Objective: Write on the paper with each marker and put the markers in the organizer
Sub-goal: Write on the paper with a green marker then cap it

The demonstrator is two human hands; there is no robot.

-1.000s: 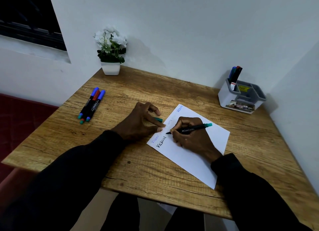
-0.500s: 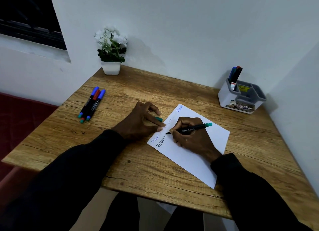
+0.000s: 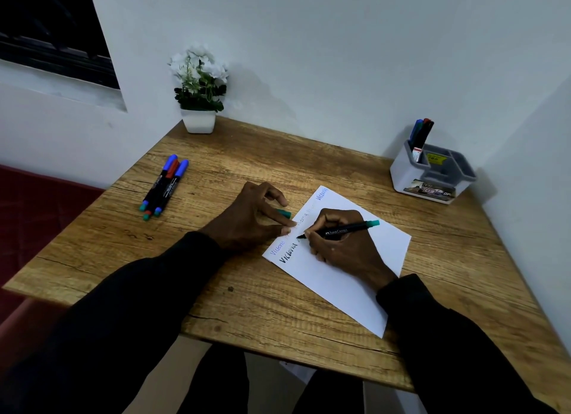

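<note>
So here's what we've got: a white sheet of paper (image 3: pixel 355 287) lying at an angle on a wood-grain table (image 3: pixel 247 305), and we'll place everything else off that sheet. The right hand (image 3: pixel 343 246) sits on the middle of the paper. Its fingers and thumb are pinched round a black marker with a teal end (image 3: pixel 340 230), tip down on the sheet right after a bold black "Victoria". Nearer the paper's left edge we can read the same word in thin blue, more than once.

The left hand (image 3: pixel 250 219) is at that left edge, fingers spread and arched, fingertips pressing on the paper's margin. A small teal cap (image 3: pixel 285 213) pokes out between two of those fingers, just off the paper. We can't tell if any finger actually touches it.

Well off to the paper's left lie three black markers with blue and red caps (image 3: pixel 163 186), side by side and touching. Beyond the paper's far right corner stands a grey and white plastic organizer (image 3: pixel 404 178), with a few capped markers (image 3: pixel 421 135) upright in its back-left compartment. Far back-left of the paper, a white pot of white flowers (image 3: pixel 199 86) sits by the wall.
</note>
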